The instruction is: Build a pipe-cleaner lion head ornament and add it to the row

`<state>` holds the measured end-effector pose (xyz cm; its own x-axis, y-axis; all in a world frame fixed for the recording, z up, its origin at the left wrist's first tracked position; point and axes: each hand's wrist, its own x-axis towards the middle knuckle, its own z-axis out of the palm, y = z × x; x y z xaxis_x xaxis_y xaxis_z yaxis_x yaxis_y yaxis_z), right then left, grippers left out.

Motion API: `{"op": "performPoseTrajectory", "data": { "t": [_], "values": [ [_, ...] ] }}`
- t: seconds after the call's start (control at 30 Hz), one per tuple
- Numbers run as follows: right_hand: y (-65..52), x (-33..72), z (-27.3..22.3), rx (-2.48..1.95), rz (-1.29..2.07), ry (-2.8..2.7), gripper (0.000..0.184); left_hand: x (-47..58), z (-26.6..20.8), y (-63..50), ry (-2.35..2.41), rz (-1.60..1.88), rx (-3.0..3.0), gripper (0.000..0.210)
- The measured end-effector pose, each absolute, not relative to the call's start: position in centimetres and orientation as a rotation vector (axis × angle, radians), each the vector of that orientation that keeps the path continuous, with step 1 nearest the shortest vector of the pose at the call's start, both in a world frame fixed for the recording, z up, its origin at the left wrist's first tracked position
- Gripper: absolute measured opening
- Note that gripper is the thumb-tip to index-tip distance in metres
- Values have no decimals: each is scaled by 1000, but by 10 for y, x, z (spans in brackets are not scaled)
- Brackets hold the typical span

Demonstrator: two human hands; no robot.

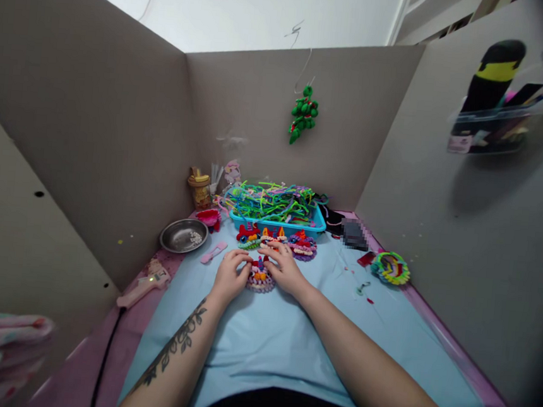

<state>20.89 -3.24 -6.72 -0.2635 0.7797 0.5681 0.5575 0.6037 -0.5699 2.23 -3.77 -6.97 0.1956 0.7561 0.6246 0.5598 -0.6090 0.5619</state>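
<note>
A small multicoloured craft figure (259, 283), apparently made of pipe cleaners, lies on the blue table cover straight in front of me. It has a scalloped pink and purple lower edge and red, purple and orange parts on top. My left hand (231, 276) grips its left side, fingers bent over the edge. From the right, my right hand (285, 269) holds its upper right side, and its fingers hide part of the top. Just behind, similar figures stand in a row: a red and blue one (248, 236), a partly covered middle one, and a purple one (303, 246).
A blue basket (279, 227) heaped with pipe cleaners stands at the back. To the left are a metal bowl (173, 236) and a pink glue gun (143, 288) with a black cord. A yellow-green ring (390, 268) lies right. Grey panels enclose three sides.
</note>
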Motion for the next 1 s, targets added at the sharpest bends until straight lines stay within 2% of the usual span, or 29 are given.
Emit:
{"op": "performPoseTrajectory", "data": {
  "t": [0.33, 1.0],
  "values": [
    [-34, 208, -66, -1059, 298, -1946, 22, 22, -66, -40, 1268, 1329, 2266, 6],
    [-34, 205, -65, -1069, 286, -1924, 18, 22, -65, -40, 1258, 1336, 2283, 5]
  ]
}}
